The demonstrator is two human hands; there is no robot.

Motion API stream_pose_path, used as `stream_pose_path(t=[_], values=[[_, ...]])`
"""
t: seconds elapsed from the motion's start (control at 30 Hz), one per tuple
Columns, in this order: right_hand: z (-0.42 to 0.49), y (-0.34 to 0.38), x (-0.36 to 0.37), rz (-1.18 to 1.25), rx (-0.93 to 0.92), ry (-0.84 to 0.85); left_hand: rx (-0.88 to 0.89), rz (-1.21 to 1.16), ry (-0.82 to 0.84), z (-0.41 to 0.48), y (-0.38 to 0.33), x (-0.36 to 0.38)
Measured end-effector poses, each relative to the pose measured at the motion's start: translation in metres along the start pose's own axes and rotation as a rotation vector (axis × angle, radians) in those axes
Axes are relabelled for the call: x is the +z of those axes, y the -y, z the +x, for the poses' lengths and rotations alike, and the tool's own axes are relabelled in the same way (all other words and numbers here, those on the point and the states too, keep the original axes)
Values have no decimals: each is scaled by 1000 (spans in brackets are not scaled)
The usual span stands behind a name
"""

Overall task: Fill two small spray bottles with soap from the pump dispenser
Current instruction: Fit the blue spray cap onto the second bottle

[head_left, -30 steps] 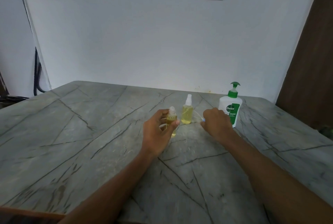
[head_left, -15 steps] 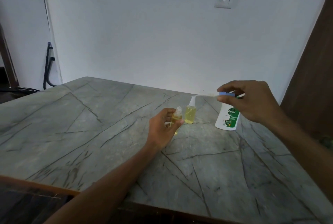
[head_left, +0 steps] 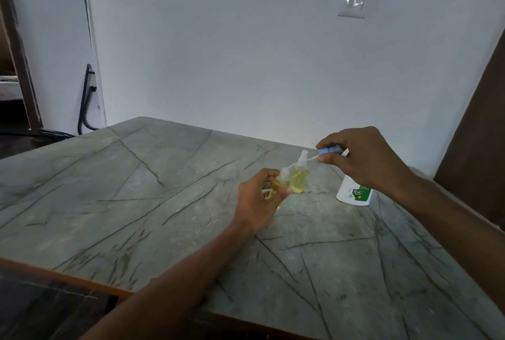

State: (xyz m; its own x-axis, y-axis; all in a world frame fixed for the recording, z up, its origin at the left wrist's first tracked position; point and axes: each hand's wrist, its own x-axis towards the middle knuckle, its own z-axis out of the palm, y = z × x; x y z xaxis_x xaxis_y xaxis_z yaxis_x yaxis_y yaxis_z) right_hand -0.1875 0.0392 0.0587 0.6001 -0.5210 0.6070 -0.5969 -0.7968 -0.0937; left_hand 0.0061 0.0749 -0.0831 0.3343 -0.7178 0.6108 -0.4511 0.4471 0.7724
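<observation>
My left hand (head_left: 257, 197) grips a small clear spray bottle (head_left: 281, 182) holding yellow soap, its neck uncapped. My right hand (head_left: 363, 159) pinches a blue spray cap (head_left: 329, 150) raised above the table, and its thin white dip tube (head_left: 302, 162) slants down with the tip at the held bottle's mouth. A second small spray bottle (head_left: 299, 175), full of yellow soap and capped in white, stands on the table just behind the first. The white and green pump dispenser (head_left: 355, 192) stands to the right, its top hidden behind my right hand.
The grey marble table (head_left: 136, 189) has a wooden front edge (head_left: 68, 275). A white wall with a light switch (head_left: 354, 2) rises behind. A dark wooden panel (head_left: 478, 134) stands at the right, black cables (head_left: 84, 104) at the left corner.
My right hand lifted the blue spray cap off the table, then brought it left and down until its tube tip met the held bottle's mouth. My left hand kept its grip.
</observation>
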Motion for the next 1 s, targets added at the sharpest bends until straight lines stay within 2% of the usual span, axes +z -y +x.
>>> stream_pose_path(t=[0.4, 1.0], values=[[15, 5, 20, 53, -76, 157, 90, 68, 24, 0, 2, 3], [46, 14, 50, -2, -99, 412, 92, 83, 0, 1, 4, 2]])
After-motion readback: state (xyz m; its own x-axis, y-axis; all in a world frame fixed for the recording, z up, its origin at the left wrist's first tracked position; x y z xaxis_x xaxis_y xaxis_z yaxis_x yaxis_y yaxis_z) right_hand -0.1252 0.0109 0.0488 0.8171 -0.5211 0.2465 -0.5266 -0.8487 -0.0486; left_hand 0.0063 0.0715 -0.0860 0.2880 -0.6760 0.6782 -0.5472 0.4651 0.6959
